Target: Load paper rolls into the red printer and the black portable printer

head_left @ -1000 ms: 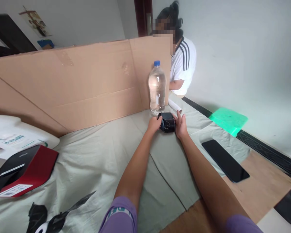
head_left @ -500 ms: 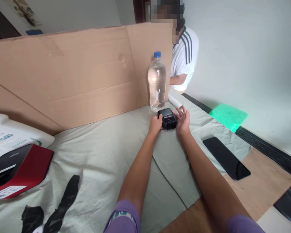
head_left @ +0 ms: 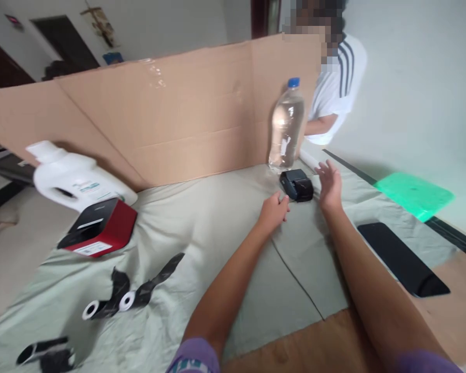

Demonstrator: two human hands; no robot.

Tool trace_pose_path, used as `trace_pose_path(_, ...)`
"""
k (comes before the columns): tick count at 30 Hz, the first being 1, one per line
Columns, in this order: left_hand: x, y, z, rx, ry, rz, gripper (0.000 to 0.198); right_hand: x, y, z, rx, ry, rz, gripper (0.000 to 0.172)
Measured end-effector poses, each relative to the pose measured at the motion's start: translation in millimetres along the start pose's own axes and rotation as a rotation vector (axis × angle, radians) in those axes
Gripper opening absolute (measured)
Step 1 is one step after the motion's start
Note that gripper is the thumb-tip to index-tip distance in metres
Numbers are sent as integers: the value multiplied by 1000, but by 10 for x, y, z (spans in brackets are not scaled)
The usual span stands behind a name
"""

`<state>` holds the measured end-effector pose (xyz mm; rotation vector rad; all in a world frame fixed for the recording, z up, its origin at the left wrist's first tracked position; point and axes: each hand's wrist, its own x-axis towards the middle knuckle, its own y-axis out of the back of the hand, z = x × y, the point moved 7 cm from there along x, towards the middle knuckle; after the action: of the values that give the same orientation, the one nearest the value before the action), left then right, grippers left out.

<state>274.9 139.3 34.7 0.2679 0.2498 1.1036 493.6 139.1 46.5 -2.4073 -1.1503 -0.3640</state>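
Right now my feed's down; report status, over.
Left hand open, right hand open, flanking small black boxy device. Clear plastic water bottle close behind it.

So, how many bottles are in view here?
2. A clear water bottle with a blue cap stands by the cardboard, behind the small black device. A white bottle lies at the left, behind the red box. Others may be hidden behind the cardboard.

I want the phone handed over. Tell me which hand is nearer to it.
Right. The right hand is past the far end of the phone, to its left; the left hand is farther left still, across the black device.
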Motion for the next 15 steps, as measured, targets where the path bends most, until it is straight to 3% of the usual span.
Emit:
trace_pose_path(2, -517, 521, 150, 7, -18, 51, 44, -59, -192, -293, -86, 148, -80, 66)
trace_pose_path(3, -828, 898, 227, -19, -18, 134, 46, -130, -332, -437, -132, 198, -136, 61)
trace_pose_path(6, -1895, 2313, 350, -90, -46, 525, 48, -534, -898, -740, -231, 216, -353, 50)
trace_pose_path(8, -2580, 3303, 269, -17, -96, 829, 38, -965, -1387, -785, -246, 148, -535, 47)
trace_pose_path(10, -3092, 4180, -40, 51, -48, 1109, 26, -1480, -1962, -707, -215, 39, -721, 48)
trace_pose_path(12, -3320, 4851, -492, 95, 78, 1248, 19, -2000, -2606, -554, -161, -98, -868, 52)
trace_pose_path(14, -3297, 5277, -981, 36, 206, 1246, 12, -2497, -3315, -401, -126, -206, -1035, 66)
trace_pose_path(15, -3221, 5388, -1219, -68, 253, 1208, 10, -2732, -3669, -334, -125, -249, -1132, 77)
